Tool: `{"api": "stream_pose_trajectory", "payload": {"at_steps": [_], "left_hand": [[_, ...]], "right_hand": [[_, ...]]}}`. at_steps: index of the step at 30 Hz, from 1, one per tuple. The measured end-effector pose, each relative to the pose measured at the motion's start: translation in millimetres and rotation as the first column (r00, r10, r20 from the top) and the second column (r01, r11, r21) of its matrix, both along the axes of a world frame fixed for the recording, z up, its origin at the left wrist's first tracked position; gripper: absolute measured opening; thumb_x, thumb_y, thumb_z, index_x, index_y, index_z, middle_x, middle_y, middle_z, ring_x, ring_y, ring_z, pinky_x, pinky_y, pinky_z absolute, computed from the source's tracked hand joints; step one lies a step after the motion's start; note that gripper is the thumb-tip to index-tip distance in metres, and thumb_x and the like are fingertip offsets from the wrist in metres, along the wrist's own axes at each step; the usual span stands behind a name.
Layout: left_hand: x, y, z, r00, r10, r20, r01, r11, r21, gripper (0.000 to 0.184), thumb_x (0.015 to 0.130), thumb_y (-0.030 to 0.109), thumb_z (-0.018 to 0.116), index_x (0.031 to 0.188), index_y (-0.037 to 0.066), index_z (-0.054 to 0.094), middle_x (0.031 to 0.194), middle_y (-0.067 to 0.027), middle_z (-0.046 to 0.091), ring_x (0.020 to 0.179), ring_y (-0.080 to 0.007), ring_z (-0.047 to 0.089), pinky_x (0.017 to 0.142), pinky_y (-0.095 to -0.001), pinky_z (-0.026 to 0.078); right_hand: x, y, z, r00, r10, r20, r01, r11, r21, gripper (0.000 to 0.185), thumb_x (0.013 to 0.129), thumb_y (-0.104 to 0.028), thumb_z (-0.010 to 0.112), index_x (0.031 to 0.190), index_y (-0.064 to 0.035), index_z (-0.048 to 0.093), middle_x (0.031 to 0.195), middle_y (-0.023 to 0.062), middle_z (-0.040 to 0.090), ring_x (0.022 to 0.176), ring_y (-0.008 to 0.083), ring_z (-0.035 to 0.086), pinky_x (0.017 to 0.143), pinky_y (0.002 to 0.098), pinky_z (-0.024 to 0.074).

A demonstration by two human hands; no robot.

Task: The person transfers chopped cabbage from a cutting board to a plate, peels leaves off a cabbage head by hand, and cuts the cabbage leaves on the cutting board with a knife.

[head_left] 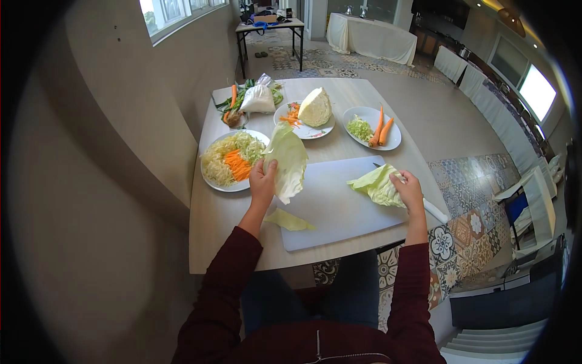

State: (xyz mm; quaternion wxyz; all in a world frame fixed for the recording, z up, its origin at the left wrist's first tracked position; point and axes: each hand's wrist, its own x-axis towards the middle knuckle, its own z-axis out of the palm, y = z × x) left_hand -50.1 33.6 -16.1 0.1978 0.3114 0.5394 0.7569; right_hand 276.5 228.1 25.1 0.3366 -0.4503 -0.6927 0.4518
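My left hand (264, 179) grips a broad pale cabbage leaf (289, 161), raised near the left edge of the white cutting board (330, 212). In my right hand (409, 189) is a second, crumpled cabbage leaf (377, 186) over the board's right side. A knife (434, 211) lies at the right, its white handle past the board and its blade mostly hidden by the leaf and hand. A loose piece of cabbage leaf (290, 220) rests across the board's left edge. Left of my left hand, a plate (227, 187) holds shredded cabbage and carrot strips.
Behind the board stand a plate with a cabbage chunk (316, 108) and carrot shreds, and a plate with whole carrots (381, 132) and chopped greens. A bag of white powder (259, 99) sits among vegetables at the back left. The wall (151, 121) runs close along the left.
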Motion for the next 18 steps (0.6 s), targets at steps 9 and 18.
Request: {"api": "stream_pose_trajectory", "payload": {"at_steps": [9,18], "left_hand": [[1.3,-1.4,-2.2,0.997,0.039,-0.072,-0.04,0.999,-0.008,0.022,0.091,0.013,0.056,0.109,-0.001,0.058,0.09,-0.0018,0.063,0.077,-0.0051,0.054,0.069,-0.0208,0.045],[-1.4,-0.1,-5.1,0.976,0.06,-0.207,-0.059,0.998,0.011,0.024,0.093,0.011,0.054,0.114,0.001,0.055,0.101,-0.0038,0.061,0.087,-0.0065,0.055,0.076,-0.0214,0.046]], "right_hand": [[-18.4,-12.8,22.2,0.968,0.054,-0.246,-0.094,0.984,-0.152,0.035,0.086,-0.015,0.064,0.116,0.0011,0.057,0.089,0.0098,0.067,0.077,0.0132,0.064,0.068,0.0264,0.0504],[-6.5,-55.5,-2.4,0.856,-0.374,0.358,0.125,0.82,0.558,0.052,0.077,-0.01,0.065,0.127,-0.0073,0.049,0.118,0.0164,0.053,0.114,0.0324,0.05,0.092,0.0429,0.0421]]}}
